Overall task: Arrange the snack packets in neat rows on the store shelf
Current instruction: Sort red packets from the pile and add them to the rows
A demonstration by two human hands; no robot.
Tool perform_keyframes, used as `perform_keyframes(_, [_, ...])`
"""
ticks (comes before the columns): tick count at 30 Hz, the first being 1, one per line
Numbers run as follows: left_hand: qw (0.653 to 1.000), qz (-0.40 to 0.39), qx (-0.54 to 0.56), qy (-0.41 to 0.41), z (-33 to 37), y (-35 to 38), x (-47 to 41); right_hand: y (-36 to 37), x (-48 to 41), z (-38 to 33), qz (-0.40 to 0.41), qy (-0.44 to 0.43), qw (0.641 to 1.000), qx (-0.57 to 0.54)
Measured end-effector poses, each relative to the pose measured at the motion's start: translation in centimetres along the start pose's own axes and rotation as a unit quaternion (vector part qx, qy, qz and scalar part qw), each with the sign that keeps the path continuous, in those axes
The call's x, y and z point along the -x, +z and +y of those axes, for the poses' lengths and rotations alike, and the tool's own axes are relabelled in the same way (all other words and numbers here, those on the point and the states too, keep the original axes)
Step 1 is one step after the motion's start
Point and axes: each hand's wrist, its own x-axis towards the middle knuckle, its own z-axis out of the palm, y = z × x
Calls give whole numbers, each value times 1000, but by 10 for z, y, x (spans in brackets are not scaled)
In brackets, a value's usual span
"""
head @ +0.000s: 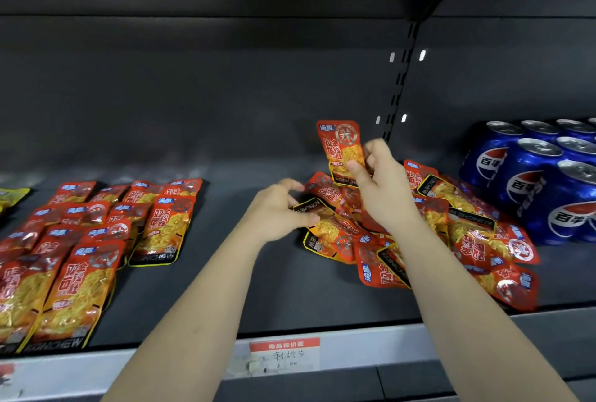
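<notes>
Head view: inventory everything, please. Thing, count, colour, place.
rowed packets: a dozen-plus, red-orange, shelf left
yellow packet: at least one, cropped, far left
loose packets: heap, uncounted, red-orange, right of centre
held packet: one, red-orange, raised above heap
cans: at least seven, blue, far right
price tag: one, red-white, shelf front edge
shelf: one, dark grey
left hand: grips a packet at heap's left edge
right hand: pinches held packet
</notes>
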Motion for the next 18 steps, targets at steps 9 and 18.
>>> perform_keyframes(9, [968, 21, 250, -30, 5, -10, 1, 1, 3, -1, 2, 4, 1000, 6])
perform_keyframes(18, [912, 152, 380, -37, -4, -23, -1, 2, 3, 1, 11, 10, 1000, 4])
